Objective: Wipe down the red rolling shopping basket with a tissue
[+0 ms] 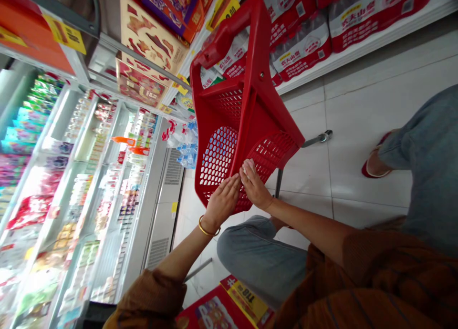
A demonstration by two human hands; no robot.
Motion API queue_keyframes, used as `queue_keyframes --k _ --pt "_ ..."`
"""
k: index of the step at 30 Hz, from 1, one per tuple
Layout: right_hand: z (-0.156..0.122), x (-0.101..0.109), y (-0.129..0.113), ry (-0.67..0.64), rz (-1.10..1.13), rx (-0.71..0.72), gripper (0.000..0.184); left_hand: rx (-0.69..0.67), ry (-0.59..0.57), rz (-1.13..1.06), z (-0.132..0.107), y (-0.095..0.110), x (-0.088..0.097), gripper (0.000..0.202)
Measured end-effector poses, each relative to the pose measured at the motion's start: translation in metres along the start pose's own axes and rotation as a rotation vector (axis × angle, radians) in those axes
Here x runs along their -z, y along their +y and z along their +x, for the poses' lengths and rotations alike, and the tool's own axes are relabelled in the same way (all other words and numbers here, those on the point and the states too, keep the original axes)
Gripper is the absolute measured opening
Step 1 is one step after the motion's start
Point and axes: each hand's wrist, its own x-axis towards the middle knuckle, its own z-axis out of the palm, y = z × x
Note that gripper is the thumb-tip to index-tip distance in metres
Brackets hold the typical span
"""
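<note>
Both my hands are at the lower end of a red plastic shopping basket (218, 157) with mesh walls and a raised handle. My left hand (222, 201), with a gold bangle (208, 227) on its wrist, lies flat against the basket's rim, fingers extended and nothing visible in it. Close beside it, my right hand (255, 185) holds a small white item (248, 167) at its fingertips, pressed near the mesh. The item is partly hidden, so I cannot tell what it is.
A refrigerated display case (96, 186) runs along the left, below boxed goods. Wrapped bottled-water packs (300, 43) line a shelf at the top. Another person's leg in grey-blue trousers (425, 148) and a red shoe (375, 159) stand on the tiled floor at right.
</note>
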Motion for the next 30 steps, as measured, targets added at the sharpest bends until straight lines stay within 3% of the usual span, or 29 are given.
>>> queue_keyframes --k 6,13,19,25,30 --pt "-0.025 -0.001 0.039 -0.095 -0.019 0.085 0.065 -0.034 -0.030 0.008 0.006 0.007 -0.006 0.050" --pt "-0.057 -0.001 0.063 -0.118 -0.098 0.093 0.065 -0.032 -0.075 0.055 0.008 0.015 -0.010 0.051" --pt "-0.072 0.003 0.073 -0.118 -0.032 0.039 0.064 -0.157 -0.112 0.047 0.007 0.028 -0.025 0.051" --pt "-0.094 0.008 0.081 -0.126 -0.056 -0.059 0.058 -0.181 -0.142 0.045 0.006 0.035 -0.034 0.052" --pt "-0.096 -0.002 0.064 -0.061 -0.079 -0.199 0.064 -0.177 -0.154 0.010 0.008 0.034 -0.032 0.052"
